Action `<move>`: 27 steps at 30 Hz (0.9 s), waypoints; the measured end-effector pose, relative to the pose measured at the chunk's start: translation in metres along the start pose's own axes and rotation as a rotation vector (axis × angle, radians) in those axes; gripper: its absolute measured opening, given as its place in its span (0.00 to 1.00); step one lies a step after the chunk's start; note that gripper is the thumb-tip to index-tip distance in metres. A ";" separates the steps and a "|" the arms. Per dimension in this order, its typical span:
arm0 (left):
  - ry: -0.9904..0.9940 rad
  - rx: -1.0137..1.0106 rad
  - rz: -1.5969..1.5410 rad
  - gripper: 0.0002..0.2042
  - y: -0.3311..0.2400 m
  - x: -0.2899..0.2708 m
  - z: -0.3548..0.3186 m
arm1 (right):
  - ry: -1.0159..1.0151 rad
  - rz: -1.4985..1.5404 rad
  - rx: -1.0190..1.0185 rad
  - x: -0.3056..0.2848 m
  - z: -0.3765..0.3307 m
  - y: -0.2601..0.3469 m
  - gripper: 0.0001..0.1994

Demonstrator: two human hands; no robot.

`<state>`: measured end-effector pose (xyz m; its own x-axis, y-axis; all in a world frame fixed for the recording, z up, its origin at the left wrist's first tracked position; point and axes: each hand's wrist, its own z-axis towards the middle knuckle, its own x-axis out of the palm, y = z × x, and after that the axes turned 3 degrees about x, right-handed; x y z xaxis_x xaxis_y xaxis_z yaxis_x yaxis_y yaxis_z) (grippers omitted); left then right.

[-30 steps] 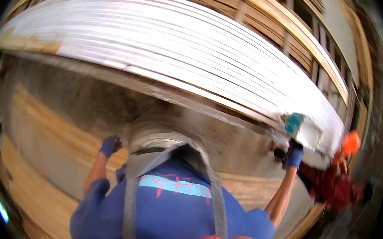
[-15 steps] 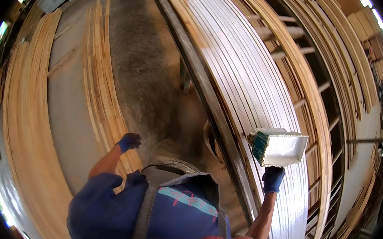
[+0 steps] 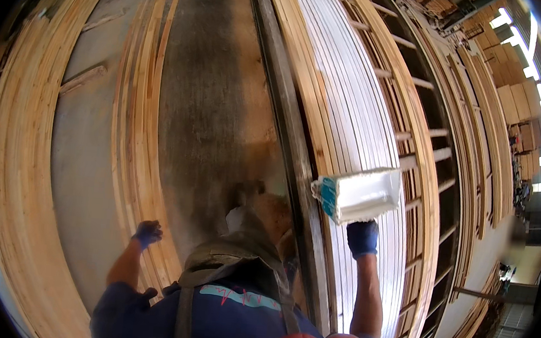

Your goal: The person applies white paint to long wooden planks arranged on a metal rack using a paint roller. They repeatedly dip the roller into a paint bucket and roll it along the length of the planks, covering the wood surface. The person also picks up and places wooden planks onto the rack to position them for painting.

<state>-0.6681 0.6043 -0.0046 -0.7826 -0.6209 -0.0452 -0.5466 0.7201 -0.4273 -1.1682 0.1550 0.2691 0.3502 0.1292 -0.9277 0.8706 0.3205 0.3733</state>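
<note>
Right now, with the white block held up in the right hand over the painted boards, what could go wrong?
1. The right hand holds the white block only from below, arm stretched out; it might tip and fall on the white boards.
2. The left hand hangs free over loose wooden strips on the concrete floor; a step back could land on them and slip.
3. The dark rail runs close by the legs and could catch a foot.

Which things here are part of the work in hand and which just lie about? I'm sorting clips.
In use:
right hand, gloved, under the white roller pad
white-coated boards on the rack

Lying about:
bare wooden strips on the concrete floor
left hand, gloved, holding nothing
stacked timber behind
</note>
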 end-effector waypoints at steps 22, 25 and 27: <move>0.178 0.242 -0.615 0.11 0.147 0.140 -0.065 | 0.188 0.204 0.091 -0.056 0.166 0.043 0.18; 0.033 0.410 -0.479 0.10 0.098 0.170 -0.077 | 0.206 0.161 0.183 -0.055 0.159 0.033 0.20; 0.017 0.436 -0.302 0.11 0.075 0.198 -0.089 | 0.219 0.069 0.069 -0.048 0.158 0.020 0.21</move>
<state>-0.8907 0.5628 0.0348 -0.6159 -0.7731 0.1514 -0.5768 0.3117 -0.7550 -1.1126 0.0072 0.3209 0.3330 0.3515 -0.8750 0.8713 0.2400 0.4280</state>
